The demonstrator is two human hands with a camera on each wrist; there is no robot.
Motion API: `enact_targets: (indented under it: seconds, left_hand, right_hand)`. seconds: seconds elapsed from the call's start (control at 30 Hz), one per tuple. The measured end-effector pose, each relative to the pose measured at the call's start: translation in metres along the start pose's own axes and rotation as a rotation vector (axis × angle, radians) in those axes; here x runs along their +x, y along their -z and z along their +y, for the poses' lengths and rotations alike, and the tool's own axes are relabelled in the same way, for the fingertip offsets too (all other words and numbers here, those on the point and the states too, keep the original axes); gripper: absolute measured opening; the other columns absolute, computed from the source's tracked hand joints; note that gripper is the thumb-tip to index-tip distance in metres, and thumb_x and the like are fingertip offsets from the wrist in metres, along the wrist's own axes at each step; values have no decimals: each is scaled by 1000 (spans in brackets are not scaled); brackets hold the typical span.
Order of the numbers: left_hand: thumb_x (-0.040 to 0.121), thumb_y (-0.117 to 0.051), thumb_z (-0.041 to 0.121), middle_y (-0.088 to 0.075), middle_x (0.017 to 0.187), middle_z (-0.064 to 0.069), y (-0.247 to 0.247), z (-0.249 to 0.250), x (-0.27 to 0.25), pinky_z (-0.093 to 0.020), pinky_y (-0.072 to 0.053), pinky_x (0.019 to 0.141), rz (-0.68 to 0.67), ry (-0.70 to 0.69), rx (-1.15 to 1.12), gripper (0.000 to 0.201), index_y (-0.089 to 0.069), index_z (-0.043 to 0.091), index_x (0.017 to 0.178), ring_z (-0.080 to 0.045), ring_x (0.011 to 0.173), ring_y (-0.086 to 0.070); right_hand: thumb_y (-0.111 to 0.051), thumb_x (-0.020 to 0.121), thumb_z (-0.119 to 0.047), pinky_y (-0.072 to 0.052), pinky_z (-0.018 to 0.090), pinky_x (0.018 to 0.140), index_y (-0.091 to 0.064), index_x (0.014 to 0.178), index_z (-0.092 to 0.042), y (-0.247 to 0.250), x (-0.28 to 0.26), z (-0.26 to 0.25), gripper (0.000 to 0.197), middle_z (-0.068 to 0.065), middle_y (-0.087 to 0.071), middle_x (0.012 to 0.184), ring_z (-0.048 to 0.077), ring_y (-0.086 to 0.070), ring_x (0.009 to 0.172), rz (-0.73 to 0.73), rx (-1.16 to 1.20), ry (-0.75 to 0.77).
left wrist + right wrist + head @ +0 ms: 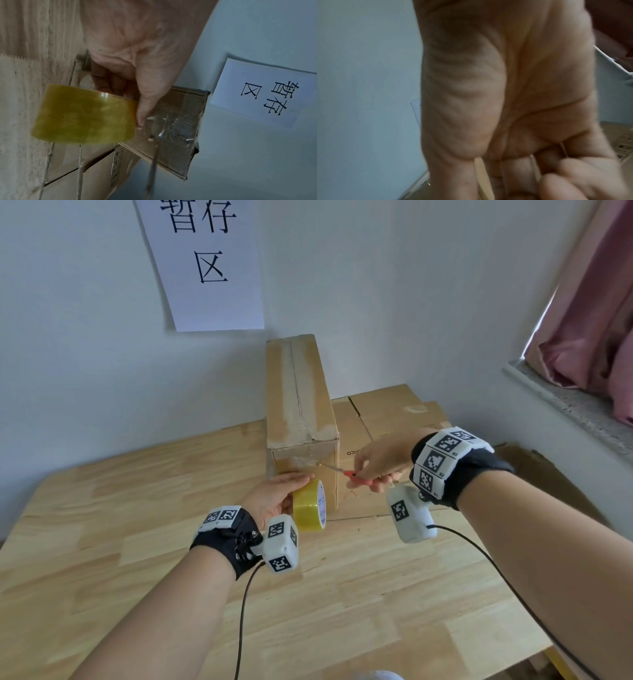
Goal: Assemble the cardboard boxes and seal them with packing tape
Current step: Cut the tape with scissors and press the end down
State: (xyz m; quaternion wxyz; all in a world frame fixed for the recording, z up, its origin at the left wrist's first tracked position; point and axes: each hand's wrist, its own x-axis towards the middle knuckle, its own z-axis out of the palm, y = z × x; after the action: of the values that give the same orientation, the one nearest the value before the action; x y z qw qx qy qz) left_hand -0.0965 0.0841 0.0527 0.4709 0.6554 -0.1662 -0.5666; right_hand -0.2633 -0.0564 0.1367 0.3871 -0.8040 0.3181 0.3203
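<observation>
Tape roll (310, 506): left hand (274, 499) clasps it beside box (301, 419).
Scissors (346, 472): right hand (380, 462) grips handles.
Handling: film likely limp, sticky; hold the stiff roll.

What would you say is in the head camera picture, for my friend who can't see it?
A person's left hand holds a roll of yellow packing tape against a tall cardboard box on a wooden table, while the right hand brings red-handled scissors to the tape. Flattened cardboard lies behind, and a paper sign hangs on the wall.
</observation>
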Motion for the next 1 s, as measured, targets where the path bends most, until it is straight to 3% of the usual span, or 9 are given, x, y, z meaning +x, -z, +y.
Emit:
enact_targets:
  seconds: [0.1, 0.17, 0.33, 0.43, 0.53, 0.67, 0.8, 0.93, 1.0]
  left_hand:
    - [85, -69, 20, -71, 85, -4, 0, 1, 0, -22, -49, 46, -1, 0, 1, 23, -69, 14, 108, -13, 61, -65]
    - [86, -67, 19, -71, 83, -3, 0, 2, 2, -21, -49, 47, -11, 3, 11, 22, -69, 14, 107, -12, 60, -65]
    - [86, -67, 19, -71, 79, -1, 2, 2, 5, -20, -49, 47, -14, 14, 14, 18, -70, 16, 104, -11, 59, -63]
    - [84, -69, 19, -71, 80, -2, 3, 0, 6, -20, -50, 49, -12, 12, 0, 18, -70, 16, 102, -12, 61, -64]
    - [85, -68, 18, -72, 77, -1, 4, -1, 8, -20, -48, 47, -20, 15, 3, 14, -71, 17, 99, -11, 59, -64]
    - [85, -68, 18, -72, 79, -1, 7, 0, 8, -21, -51, 51, -26, 10, -7, 14, -71, 16, 99, -11, 61, -66]
    - [84, -70, 19, -73, 85, -3, 8, 0, 9, -23, -53, 57, -26, 11, 0, 13, -73, 17, 96, -14, 68, -66]
    - [84, -70, 20, -73, 87, -4, 8, -1, 10, -24, -52, 58, -31, 23, 16, 13, -74, 18, 96, -15, 71, -65]
    - [84, -70, 21, -72, 87, -4, 8, -1, 11, -26, -52, 60, -31, 28, 15, 13, -74, 18, 96, -15, 71, -65]
  right_hand:
    - [-46, 87, -63, -30, 15, 44, -53, 109, -9, -5, 3, -4, 59, -2, -45, 70, 9, -31, 53, -84, -154, -105]
    - [-47, 83, -68, -30, 18, 48, -52, 113, -11, -5, 6, -6, 64, -2, -42, 70, 10, -30, 54, -71, -136, -119]
    - [-58, 86, -53, -35, 21, 64, -57, 119, -7, 1, 7, -13, 57, 1, -49, 85, 14, -42, 73, 110, -234, -63]
    - [-59, 87, -48, -36, 21, 65, -57, 124, -5, 2, 10, -15, 57, 2, -49, 89, 15, -42, 79, 146, -226, -19]
    - [-58, 89, -44, -34, 18, 59, -56, 121, -1, 1, 13, -19, 54, 0, -46, 82, 13, -39, 72, 144, -185, 49]
    - [-61, 86, -46, -31, 17, 51, -62, 101, -15, 2, 18, -23, 34, -2, -46, 75, 11, -36, 61, 151, -154, 83]
    - [-67, 83, -42, -26, 18, 47, -70, 90, -19, 2, 24, -18, 24, -5, -52, 68, 9, -34, 51, 181, -74, 106]
    - [-71, 78, -45, -36, 24, 70, -73, 85, -25, 4, 25, -17, 22, -11, -62, 66, 10, -52, 72, 244, -144, 114]
    - [-72, 77, -44, -36, 24, 73, -73, 90, -21, 6, 25, -18, 26, -12, -63, 65, 6, -55, 79, 272, -186, 120]
